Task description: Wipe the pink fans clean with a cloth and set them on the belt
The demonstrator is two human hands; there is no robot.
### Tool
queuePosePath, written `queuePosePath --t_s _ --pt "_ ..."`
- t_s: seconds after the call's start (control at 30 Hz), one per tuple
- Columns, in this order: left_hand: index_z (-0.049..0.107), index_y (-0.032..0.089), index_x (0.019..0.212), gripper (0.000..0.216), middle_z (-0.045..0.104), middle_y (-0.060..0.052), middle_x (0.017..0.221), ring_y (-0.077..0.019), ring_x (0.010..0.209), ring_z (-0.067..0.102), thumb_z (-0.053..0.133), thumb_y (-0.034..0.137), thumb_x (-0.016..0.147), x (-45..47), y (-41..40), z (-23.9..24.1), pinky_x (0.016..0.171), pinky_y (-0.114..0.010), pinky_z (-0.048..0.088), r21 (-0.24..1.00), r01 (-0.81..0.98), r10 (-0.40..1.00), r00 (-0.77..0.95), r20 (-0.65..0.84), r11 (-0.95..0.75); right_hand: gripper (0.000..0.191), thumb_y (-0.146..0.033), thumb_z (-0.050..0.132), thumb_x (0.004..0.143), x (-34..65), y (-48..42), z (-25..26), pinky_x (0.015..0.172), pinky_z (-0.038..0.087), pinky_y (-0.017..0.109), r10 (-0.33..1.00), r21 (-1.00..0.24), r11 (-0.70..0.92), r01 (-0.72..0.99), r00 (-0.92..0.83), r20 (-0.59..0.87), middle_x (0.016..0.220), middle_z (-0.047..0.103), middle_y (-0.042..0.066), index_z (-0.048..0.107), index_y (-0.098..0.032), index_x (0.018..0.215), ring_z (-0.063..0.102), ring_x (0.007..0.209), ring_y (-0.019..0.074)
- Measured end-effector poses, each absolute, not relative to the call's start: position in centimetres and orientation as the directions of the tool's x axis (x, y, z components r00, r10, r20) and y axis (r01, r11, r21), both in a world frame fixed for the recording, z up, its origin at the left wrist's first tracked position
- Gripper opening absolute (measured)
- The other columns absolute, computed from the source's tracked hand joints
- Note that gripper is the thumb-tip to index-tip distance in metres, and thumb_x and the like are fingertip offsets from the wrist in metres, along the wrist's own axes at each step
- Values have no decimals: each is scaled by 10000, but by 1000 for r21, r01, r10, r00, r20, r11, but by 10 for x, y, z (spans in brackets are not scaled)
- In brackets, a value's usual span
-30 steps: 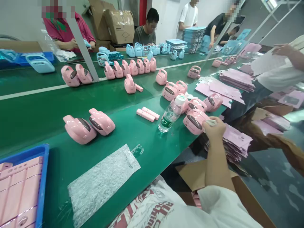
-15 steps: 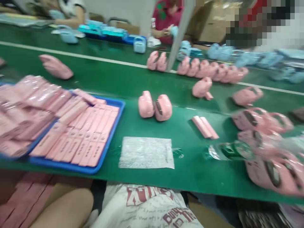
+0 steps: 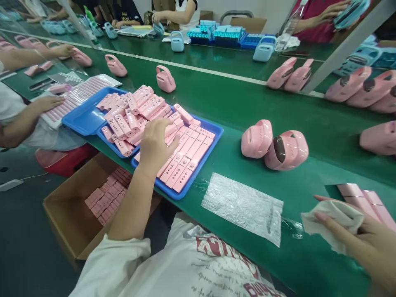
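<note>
At the near edge of the green desk (image 3: 309, 264), my right hand (image 3: 366, 237) grasps a crumpled white cloth (image 3: 334, 222), just beside two slim pink bars (image 3: 359, 198). Left of the cloth, a crinkled plastic sheet (image 3: 244, 208) lies flat. My left hand (image 3: 156, 144) reaches over the blue tray (image 3: 202, 176), its thumb spread from the fingers above rows of slim pink boxes (image 3: 182, 163); I cannot tell whether it grips one. A loose heap of similar boxes (image 3: 133, 109) sits just beyond. Past the sheet stand two pink handled cases (image 3: 286, 150), close together. Farther back, a lone pink handled case (image 3: 165, 78) stands upright; across the white line (image 3: 198, 65) are light-blue handled cases (image 3: 265, 48), where co-workers (image 3: 185, 14) sit.
</note>
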State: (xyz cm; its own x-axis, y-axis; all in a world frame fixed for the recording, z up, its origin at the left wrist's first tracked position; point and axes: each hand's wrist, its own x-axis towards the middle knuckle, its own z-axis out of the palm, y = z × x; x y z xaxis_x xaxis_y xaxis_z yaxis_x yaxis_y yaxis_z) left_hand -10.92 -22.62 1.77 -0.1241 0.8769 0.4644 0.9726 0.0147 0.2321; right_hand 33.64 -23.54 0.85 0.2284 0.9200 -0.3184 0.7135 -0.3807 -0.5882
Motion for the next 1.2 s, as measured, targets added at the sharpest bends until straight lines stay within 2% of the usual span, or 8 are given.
queuePosePath --t_s 0.17,0.5,0.6,0.7,0.87,0.97,1.07,1.2 --pt "534 63 1299 460 556 -216 1304 -373 1291 482 583 195 862 -128 -169 10 1085 -507 394 56 947 947 -318 38 315 669 -718 677 472 343 -235 -4 635 538 374 876 -589 -458 666 224 -428 882 762 27 759 -293 982 671 795 293" --pt "602 42 1162 354 623 -211 1152 -358 1171 582 582 194 843 -127 -152 -7 1030 -476 444 279 896 933 -360 8 344 463 -769 642 589 361 -258 -39 888 538 505 897 -734 -441 516 240 -370 1113 744 72 774 -389 816 670 1033 378" --pt "547 116 1177 311 648 -136 1126 -217 924 688 498 273 913 -104 -174 3 805 -343 560 598 765 947 -321 29 241 538 -778 709 523 344 -250 -36 956 522 496 867 -819 -492 295 252 -430 1141 730 113 770 -340 829 660 1089 384" --pt "486 169 1131 383 678 -90 1045 -120 594 661 561 456 889 -55 -205 9 497 -230 499 983 171 988 -146 -41 66 633 -715 800 493 318 -236 -25 821 591 416 884 -891 -446 85 194 -425 1062 744 125 761 -268 939 702 985 333" --pt "510 182 1086 672 638 8 627 -101 349 480 446 793 814 42 -238 7 330 -197 356 898 -327 945 238 -223 294 384 -508 585 898 249 -218 -3 664 618 362 958 -945 169 281 178 225 919 754 98 721 -169 1018 733 799 244" --pt "624 142 1043 773 592 10 578 -126 359 449 135 727 919 72 -240 11 312 -236 352 810 -340 878 212 -429 478 296 -290 463 980 213 -220 -7 981 559 455 660 -565 724 397 -158 734 1164 725 109 676 -181 1154 684 1112 244" --pt "686 121 947 878 577 -19 567 -146 398 476 23 697 922 78 -239 14 304 -254 350 770 -323 833 147 -534 551 341 -181 404 987 206 -221 -17 1130 448 433 367 -233 919 320 -468 804 1224 703 114 623 -140 1244 561 1303 213" --pt "601 171 944 848 591 12 599 -76 322 416 328 936 703 75 -244 6 301 -197 307 734 -513 891 332 -308 445 410 -140 449 969 222 -215 -21 1133 449 413 475 -315 849 425 -351 807 1317 649 129 533 -155 1370 509 1352 197"
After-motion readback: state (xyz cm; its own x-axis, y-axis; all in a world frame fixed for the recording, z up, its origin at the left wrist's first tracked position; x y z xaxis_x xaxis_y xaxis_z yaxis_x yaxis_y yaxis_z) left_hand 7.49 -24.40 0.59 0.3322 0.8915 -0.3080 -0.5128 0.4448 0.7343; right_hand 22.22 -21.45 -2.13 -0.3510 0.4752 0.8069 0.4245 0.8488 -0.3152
